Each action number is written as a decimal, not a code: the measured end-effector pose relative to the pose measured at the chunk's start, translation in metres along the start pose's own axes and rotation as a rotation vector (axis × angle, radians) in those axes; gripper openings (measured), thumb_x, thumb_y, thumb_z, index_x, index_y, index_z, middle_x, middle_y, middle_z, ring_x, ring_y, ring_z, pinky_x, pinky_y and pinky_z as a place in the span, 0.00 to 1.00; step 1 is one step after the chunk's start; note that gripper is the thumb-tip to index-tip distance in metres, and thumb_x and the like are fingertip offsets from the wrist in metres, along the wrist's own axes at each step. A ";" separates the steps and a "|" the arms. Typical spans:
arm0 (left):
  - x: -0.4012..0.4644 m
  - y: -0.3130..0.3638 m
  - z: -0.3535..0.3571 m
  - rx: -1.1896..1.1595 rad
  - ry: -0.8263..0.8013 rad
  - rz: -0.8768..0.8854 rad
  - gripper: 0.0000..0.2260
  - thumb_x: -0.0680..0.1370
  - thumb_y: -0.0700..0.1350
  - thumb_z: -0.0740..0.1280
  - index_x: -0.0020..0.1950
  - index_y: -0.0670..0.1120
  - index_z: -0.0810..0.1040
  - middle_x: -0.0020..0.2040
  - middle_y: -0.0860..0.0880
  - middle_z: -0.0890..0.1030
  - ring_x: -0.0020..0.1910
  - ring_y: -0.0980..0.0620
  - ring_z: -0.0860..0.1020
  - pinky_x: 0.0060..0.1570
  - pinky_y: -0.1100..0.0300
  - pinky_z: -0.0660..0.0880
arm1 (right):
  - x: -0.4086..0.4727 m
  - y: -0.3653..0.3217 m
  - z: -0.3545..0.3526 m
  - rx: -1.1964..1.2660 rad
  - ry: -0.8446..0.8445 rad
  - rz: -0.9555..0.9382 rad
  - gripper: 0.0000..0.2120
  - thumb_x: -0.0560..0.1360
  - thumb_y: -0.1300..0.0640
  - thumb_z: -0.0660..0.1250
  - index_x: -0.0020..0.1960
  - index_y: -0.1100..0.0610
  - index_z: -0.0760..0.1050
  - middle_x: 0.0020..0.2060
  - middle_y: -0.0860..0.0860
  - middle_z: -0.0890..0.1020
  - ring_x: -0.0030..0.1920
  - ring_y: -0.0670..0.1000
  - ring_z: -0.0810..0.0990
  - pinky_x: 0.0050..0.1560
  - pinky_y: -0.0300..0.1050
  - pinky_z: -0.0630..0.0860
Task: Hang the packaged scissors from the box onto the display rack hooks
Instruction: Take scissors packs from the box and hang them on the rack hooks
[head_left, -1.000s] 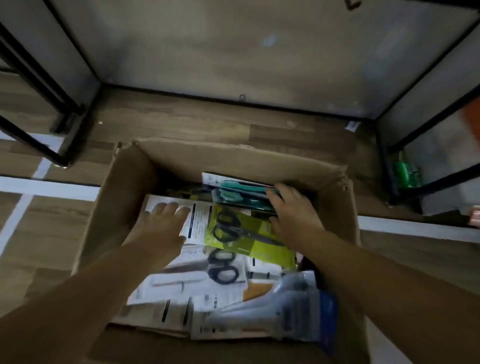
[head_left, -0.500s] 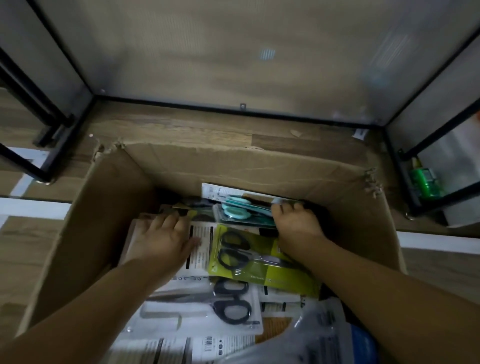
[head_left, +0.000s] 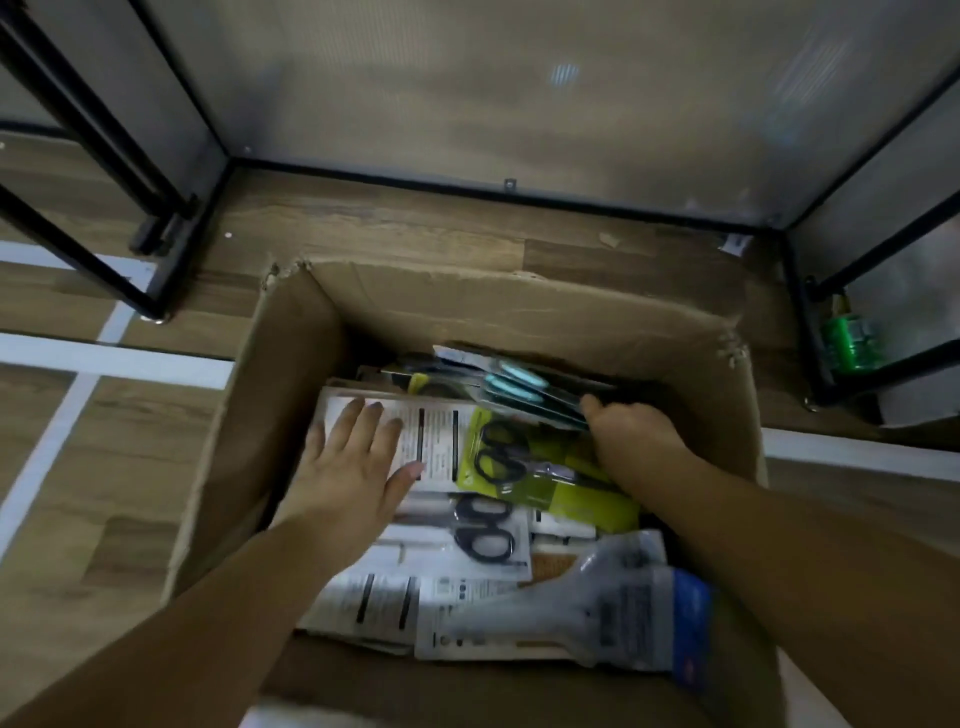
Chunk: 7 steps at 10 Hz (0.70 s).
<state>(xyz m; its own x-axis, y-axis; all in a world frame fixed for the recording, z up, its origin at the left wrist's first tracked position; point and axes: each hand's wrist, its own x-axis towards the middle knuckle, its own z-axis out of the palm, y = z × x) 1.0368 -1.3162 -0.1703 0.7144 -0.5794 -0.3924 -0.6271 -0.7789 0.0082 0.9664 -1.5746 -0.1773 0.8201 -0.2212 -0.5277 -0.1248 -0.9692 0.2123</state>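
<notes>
— Which way do the teal-handled scissor packs (head_left: 524, 395) lie?

— I see them stacked at the far end of the cardboard box (head_left: 291, 364), long axis running left to right, handles toward the left, tilted up on edge. My right hand (head_left: 631, 434) curls its fingers round their right end.

— And the other?

— My left hand (head_left: 353, 462) lies flat, fingers spread, on a white printed card (head_left: 436, 441). Beside it sits a lime-green pack (head_left: 550, 478) with black-handled scissors; a glossy grey plastic pack (head_left: 597, 608) lies nearest me. Black rack frame (head_left: 519, 195) stands behind on wood-grain floor.
</notes>
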 end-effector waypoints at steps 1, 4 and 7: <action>-0.045 -0.004 -0.034 0.010 0.082 0.043 0.34 0.82 0.56 0.40 0.51 0.41 0.82 0.54 0.40 0.82 0.55 0.39 0.80 0.45 0.42 0.77 | -0.052 0.003 -0.037 0.042 -0.004 -0.027 0.23 0.78 0.62 0.56 0.72 0.59 0.57 0.58 0.57 0.77 0.57 0.59 0.77 0.52 0.48 0.73; -0.175 0.017 -0.358 -0.397 0.024 -0.064 0.30 0.80 0.60 0.44 0.58 0.39 0.76 0.57 0.39 0.77 0.56 0.38 0.75 0.53 0.49 0.72 | -0.261 0.050 -0.286 0.388 0.038 -0.009 0.20 0.79 0.56 0.58 0.71 0.55 0.64 0.56 0.58 0.78 0.55 0.59 0.77 0.48 0.45 0.70; -0.218 0.009 -0.645 -1.730 -0.124 -0.150 0.19 0.78 0.60 0.58 0.51 0.46 0.77 0.45 0.45 0.78 0.37 0.49 0.80 0.33 0.58 0.76 | -0.395 0.139 -0.561 0.137 0.761 -0.173 0.27 0.63 0.64 0.73 0.62 0.58 0.76 0.54 0.58 0.82 0.45 0.55 0.84 0.34 0.41 0.78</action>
<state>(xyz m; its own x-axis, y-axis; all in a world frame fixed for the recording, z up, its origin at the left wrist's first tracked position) 1.0756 -1.3518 0.5087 0.6526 -0.5285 -0.5430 0.5237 -0.2033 0.8273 0.9382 -1.5611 0.5226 0.9845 0.0204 0.1741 0.0119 -0.9987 0.0495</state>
